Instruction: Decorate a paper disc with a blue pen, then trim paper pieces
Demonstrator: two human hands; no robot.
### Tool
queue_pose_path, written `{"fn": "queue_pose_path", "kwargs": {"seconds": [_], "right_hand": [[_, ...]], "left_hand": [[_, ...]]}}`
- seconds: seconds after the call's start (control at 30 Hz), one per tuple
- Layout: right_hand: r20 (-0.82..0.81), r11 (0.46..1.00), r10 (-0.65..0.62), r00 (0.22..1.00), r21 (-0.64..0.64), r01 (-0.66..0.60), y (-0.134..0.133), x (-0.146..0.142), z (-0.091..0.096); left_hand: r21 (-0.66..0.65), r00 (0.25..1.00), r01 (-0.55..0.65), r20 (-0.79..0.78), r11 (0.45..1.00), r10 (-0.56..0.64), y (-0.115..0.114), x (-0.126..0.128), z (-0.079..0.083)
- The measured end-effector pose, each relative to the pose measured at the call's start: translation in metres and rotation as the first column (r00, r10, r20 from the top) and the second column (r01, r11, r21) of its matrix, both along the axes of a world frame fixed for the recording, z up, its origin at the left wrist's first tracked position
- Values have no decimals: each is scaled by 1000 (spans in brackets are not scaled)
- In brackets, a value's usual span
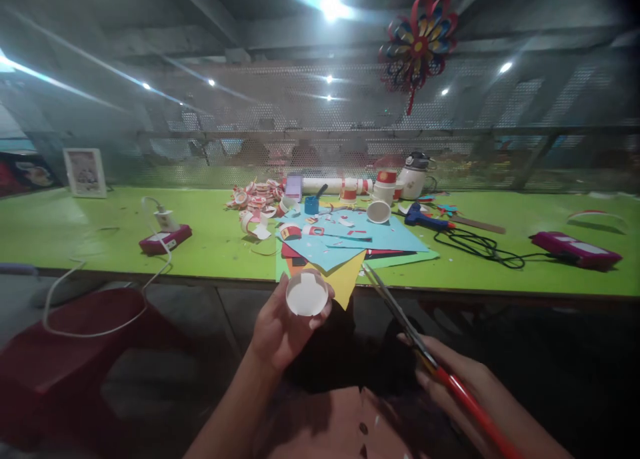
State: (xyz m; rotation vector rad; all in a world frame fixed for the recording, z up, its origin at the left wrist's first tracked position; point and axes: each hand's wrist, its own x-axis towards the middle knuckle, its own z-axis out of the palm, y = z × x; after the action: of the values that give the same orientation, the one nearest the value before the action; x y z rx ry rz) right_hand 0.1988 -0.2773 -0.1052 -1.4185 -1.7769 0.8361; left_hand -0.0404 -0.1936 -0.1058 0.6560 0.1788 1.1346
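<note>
In front of the table edge, my left hand (277, 332) is closed around a short white paper cup piece (307, 295), its round opening turned toward me. To the right, my right hand (463, 365) grips a pair of scissors (405, 319) with red handles. The long metal blades point up and left toward the table, apart from the cup piece. Just beyond my hands lie sheets of coloured paper, a yellow sheet (347, 279) and a light blue sheet (325, 249) among them. Paper scraps and a cut red-and-white cup piece (290, 231) rest on the blue sheet.
On the green table (230, 259) stand a white paper cup (379, 211), a blue glue gun (423, 217) with a looping black cord, two purple power strips (165, 239), and a white jug (413, 179). A heap of red-white scraps (257, 195) lies behind. A red stool (85, 339) stands left.
</note>
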Motion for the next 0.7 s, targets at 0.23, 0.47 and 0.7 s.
{"fn": "queue_pose_path", "kwargs": {"seconds": [0.23, 0.47, 0.7], "right_hand": [[79, 994, 50, 996, -105, -41, -6, -2, -3], [-8, 929, 110, 994, -355, -106, -10, 3, -10], [27, 988, -16, 1000, -153, 19, -10, 14, -37]], "left_hand": [[-40, 993, -106, 54, 994, 108, 1, 5, -1], [-177, 978, -170, 88, 969, 188, 3, 6, 5], [-200, 974, -178, 101, 963, 201, 3, 6, 10]]}}
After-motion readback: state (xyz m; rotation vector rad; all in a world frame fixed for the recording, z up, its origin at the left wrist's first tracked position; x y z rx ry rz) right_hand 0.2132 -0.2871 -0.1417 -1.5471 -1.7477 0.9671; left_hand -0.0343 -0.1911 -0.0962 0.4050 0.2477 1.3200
